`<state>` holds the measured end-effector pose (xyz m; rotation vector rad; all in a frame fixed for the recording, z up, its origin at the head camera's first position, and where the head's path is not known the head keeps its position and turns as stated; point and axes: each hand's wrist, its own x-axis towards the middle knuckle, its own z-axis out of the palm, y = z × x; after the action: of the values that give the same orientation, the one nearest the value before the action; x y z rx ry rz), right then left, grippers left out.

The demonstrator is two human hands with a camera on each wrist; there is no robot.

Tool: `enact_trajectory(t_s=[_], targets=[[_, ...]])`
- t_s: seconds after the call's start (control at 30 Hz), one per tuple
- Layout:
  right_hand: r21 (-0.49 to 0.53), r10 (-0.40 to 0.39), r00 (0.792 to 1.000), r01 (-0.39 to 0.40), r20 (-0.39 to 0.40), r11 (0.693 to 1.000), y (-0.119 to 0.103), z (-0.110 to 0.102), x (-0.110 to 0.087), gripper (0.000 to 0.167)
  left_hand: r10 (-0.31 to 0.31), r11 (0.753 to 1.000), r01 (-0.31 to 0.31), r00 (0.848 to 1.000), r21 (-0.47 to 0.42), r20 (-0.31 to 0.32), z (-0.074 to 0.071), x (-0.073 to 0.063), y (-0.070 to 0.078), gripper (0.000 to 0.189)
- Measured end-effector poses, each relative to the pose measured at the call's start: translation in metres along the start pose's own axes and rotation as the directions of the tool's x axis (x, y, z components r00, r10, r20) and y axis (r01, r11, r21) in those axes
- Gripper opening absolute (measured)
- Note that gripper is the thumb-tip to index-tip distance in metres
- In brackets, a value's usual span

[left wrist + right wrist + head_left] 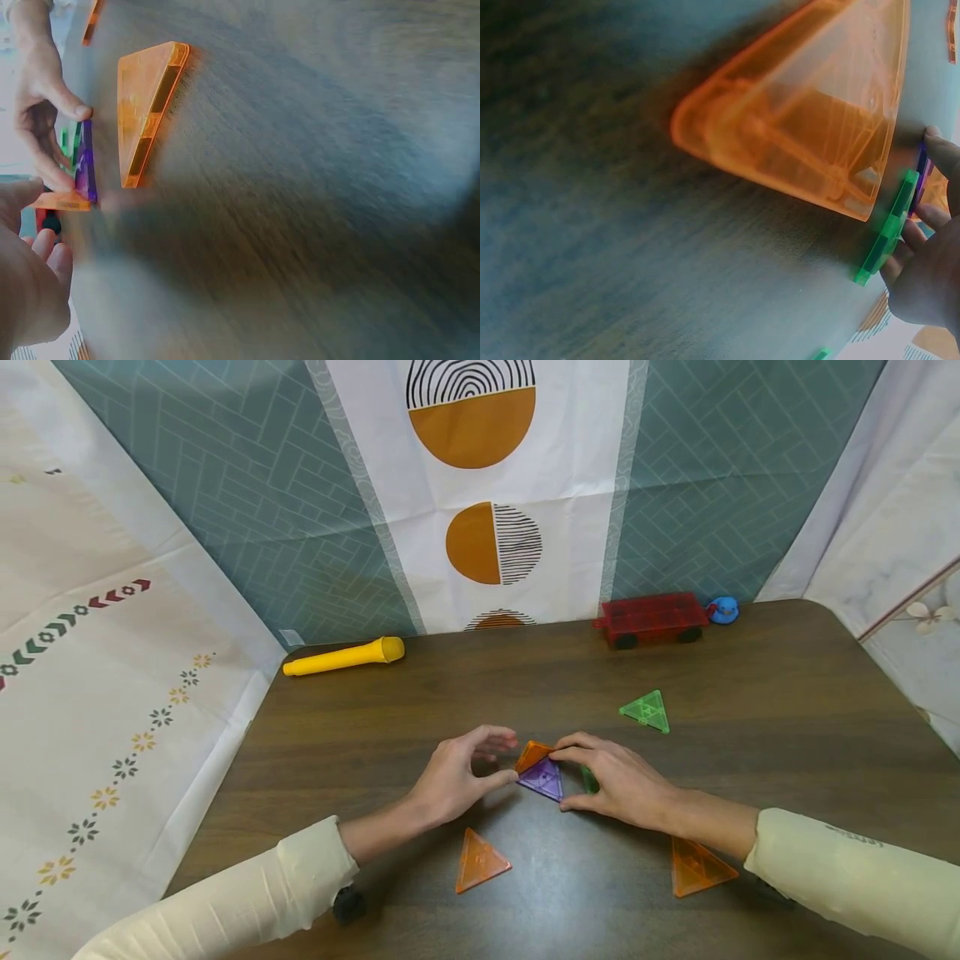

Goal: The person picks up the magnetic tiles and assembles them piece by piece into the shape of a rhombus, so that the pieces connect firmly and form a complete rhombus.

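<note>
In front of me a purple triangular magnetic tile [543, 779] stands at the middle of the table, with an orange triangular tile [533, 753] meeting its upper left edge. My right hand [626, 781] pinches the purple tile, thumb at its lower corner and fingertips at its top. My left hand [459, 777] has its thumb tip at the left corner where purple and orange meet, the other fingers spread loosely away from the tiles. A green triangular tile [891, 232] stands beside the purple one, mostly hidden behind the right hand in the head view.
Loose orange triangles lie near the left forearm [482, 862] and partly under the right forearm [697, 868]. Farther back are a green triangle [648, 711], a red wheeled car base [652, 617], a small blue duck [723, 609] and a yellow toy microphone [345, 657].
</note>
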<state>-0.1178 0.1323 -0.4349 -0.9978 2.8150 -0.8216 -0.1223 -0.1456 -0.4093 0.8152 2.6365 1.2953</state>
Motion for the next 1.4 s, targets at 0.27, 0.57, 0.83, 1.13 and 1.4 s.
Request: enact_trajectory(t_s=[0.27, 0.57, 0.83, 1.13, 1.4], targets=[[0.008, -0.008, 1.000, 0.008, -0.004, 1.000, 0.000, 0.001, 0.000, 0.066, -0.084, 0.996, 0.082, 0.994, 0.038, 0.069, -0.024, -0.025, -0.004, 0.074], [0.003, -0.002, 1.000, 0.002, 0.000, 1.000, 0.001, 0.001, -0.001, 0.066, -0.013, 0.999, 0.005, 0.987, 0.050, 0.163, -0.030, -0.063, -0.013, 0.077], [0.002, 0.011, 1.000, -0.012, 0.012, 1.000, 0.001, 0.000, 0.000, 0.066, 0.132, 0.980, -0.166, 0.956, 0.111, 0.260, -0.030, -0.081, -0.026, 0.075], [0.000, 0.005, 1.000, -0.005, 0.013, 1.000, 0.002, 0.000, 0.000, 0.067, 0.203, 0.952, -0.264, 0.924, 0.156, 0.325, -0.028, -0.087, -0.033, 0.073], [0.001, 0.002, 1.000, -0.002, 0.012, 1.000, 0.002, 0.000, 0.000, 0.067, 0.261, 0.933, -0.326, 0.905, 0.152, 0.336, -0.027, -0.088, -0.035, 0.067]])
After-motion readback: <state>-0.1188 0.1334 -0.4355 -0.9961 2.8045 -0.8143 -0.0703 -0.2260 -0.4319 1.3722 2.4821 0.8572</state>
